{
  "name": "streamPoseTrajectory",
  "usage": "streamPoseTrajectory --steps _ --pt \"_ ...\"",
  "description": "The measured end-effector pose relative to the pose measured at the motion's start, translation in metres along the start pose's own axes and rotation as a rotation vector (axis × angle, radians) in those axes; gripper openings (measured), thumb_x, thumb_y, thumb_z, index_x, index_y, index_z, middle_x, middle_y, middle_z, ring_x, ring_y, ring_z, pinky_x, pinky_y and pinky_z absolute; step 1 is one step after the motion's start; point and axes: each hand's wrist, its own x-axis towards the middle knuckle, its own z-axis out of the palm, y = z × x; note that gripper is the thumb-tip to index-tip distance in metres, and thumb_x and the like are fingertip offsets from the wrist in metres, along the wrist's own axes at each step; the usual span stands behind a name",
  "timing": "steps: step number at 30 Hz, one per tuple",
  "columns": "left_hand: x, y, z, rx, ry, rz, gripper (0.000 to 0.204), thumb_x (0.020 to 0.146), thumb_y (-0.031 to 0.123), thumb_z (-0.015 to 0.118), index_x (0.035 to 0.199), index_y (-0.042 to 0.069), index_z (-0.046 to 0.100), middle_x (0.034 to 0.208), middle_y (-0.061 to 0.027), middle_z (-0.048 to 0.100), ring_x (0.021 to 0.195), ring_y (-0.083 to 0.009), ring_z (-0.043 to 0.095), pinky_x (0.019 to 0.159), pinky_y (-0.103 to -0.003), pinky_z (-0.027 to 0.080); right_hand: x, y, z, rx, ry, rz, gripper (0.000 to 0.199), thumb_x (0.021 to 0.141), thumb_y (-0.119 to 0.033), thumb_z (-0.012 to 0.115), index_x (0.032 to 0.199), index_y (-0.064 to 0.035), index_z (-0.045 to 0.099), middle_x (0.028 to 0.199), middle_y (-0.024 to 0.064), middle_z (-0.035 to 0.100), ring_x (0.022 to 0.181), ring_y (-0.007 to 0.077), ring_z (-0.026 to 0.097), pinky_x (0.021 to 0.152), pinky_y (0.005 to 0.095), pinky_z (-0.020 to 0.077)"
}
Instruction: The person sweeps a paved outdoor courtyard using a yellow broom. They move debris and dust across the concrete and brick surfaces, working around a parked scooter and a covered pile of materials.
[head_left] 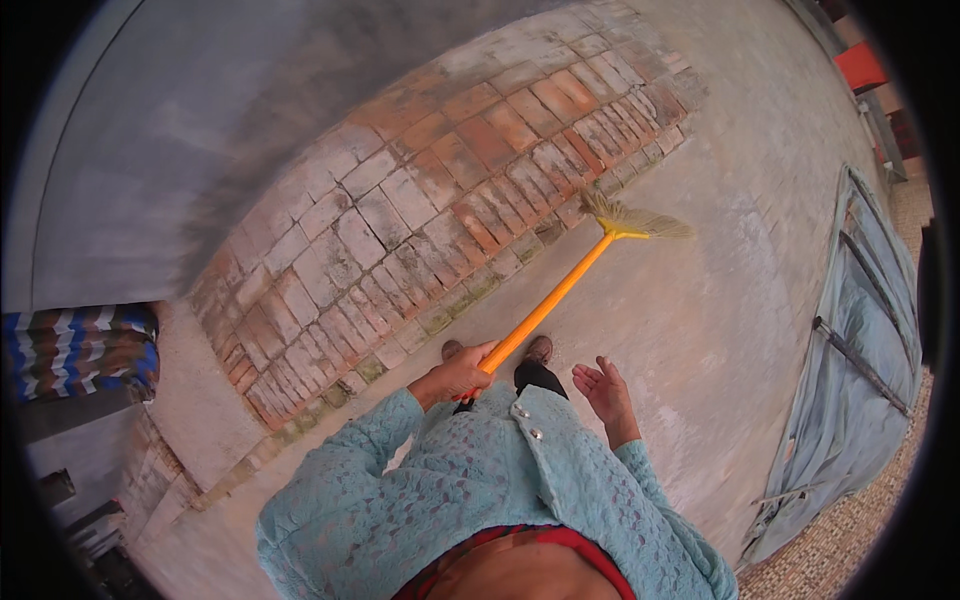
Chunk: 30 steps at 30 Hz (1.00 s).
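In my left hand (455,377) is the orange handle of a broom (548,304), the fingers wrapped round it near its lower end in the picture. The broom slants away from me to the upper right. Its yellow head with splayed, pale bristles (650,222) is on the concrete floor, close by the edge of a raised brick step (400,210). My right hand (606,393) is held out at my right side, palm partly up, fingers stretched and nothing in it.
Beyond the brick step rises a grey wall (150,150). A grey-blue sheet (840,400) weighed with dark poles lies to the right. A striped cloth bundle (85,350) stands at the left. Something red (860,67) is at the far right. My shoes (540,348) stand beside the step.
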Motion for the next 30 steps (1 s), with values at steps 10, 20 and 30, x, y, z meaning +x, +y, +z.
streamPoseTrajectory --steps 10,20,30 --pt "-0.046 0.004 0.016 0.246 0.321 0.089 0.063 0.069 0.002 0.046 0.126 0.009 0.022 0.056 -0.004 0.044 0.039 -0.0104 0.043 0.035 -0.024 0.035 0.11 0.064 0.159 0.125 -0.478 0.184 0.016 0.081 -0.016 0.051 0.086 -0.0035 0.042 0.076 0.0123 0.053 0.066 0.0214 0.055 0.058 0.0301 0.0488" --pt "0.035 -0.013 0.043 0.237 0.176 -0.083 0.046 0.064 0.003 0.046 0.106 0.0 0.03 0.053 -0.0059 0.044 0.035 -0.0124 0.042 0.03 -0.025 0.034 0.126 0.046 0.09 0.285 -0.058 0.218 0.008 0.083 -0.009 0.042 0.085 -0.0037 0.036 0.063 0.0056 0.045 0.052 0.0141 0.043 0.048 0.024 0.0421" --pt "0.073 0.012 0.097 0.425 -0.127 0.136 0.044 0.072 0.015 0.05 0.112 0.0 0.039 0.059 -0.0055 0.049 0.044 -0.0128 0.049 0.042 -0.025 0.039 0.056 -0.033 -0.012 0.563 -0.009 -0.229 0.008 0.08 -0.004 0.045 0.078 -0.0019 0.037 0.065 0.006 0.044 0.049 0.0084 0.041 0.046 0.0186 0.041"
